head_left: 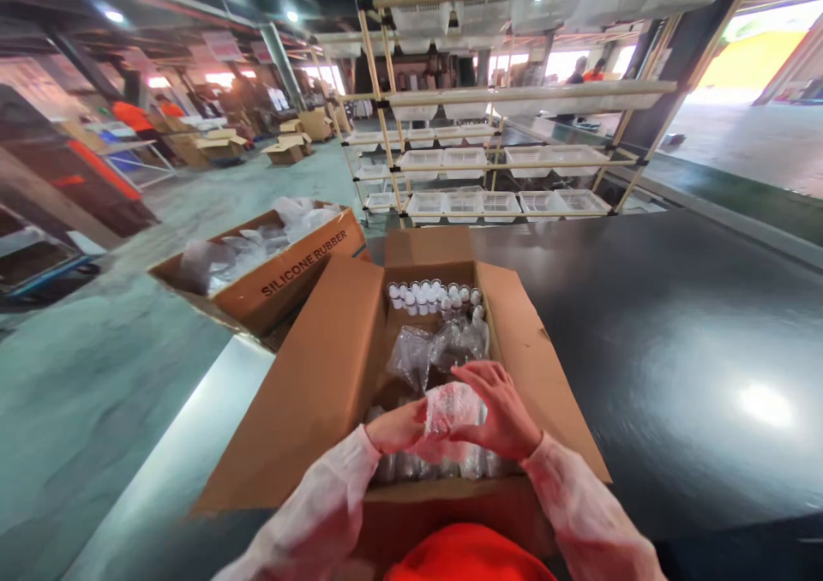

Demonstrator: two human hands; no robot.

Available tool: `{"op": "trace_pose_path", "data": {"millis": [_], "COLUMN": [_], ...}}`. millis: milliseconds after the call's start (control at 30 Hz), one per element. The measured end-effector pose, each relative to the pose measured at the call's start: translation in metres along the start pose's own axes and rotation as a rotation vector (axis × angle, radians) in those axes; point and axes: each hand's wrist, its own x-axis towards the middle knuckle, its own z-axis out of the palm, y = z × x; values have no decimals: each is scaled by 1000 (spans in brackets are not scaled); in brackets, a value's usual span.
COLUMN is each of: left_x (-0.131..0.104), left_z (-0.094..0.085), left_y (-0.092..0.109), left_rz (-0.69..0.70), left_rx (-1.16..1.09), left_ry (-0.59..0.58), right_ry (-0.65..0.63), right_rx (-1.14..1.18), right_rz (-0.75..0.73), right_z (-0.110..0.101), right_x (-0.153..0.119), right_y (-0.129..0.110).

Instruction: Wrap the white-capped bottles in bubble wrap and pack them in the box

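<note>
Over the near half of an open cardboard box (309,375), my left hand (397,427) grips the left end of a bubble-wrapped item (450,405). What is inside the wrap cannot be made out. My right hand (501,410) curves around the item's right side, thumb and fingers spread apart, the thumb against the wrap. Beneath both hands lie several clear wrapped pieces (472,461), partly hidden. Crumpled bubble wrap (411,354) lies in the middle of the box. White-capped clear bottles (424,296) stand in rows at its far end.
A second carton (309,268) marked SILICONE RUBBER, filled with clear plastic wrap, sits at the left. Both are by the dark table (675,350). Beyond stands a rack (514,94) with white baskets. Cartons (286,148) and people in orange are farther back.
</note>
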Motion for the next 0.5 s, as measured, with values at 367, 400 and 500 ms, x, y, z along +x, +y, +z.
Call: {"op": "trace_pose_path", "data": {"millis": [367,400,500], "left_x": [-59,-55,-29], "left_z": [-51,-50,-31], "left_y": [96,82,23], "left_rz": [212,304,192], "left_rx": [7,-39,-69], "left_ry": [442,532,262], "right_ry": [-485,-429,-315], "right_rx": [698,731,803], "right_rz": [468,509,561], "right_z": [-4,-5,-5], "right_x": [-11,-14,-16], "right_y": [41,42,38]}}
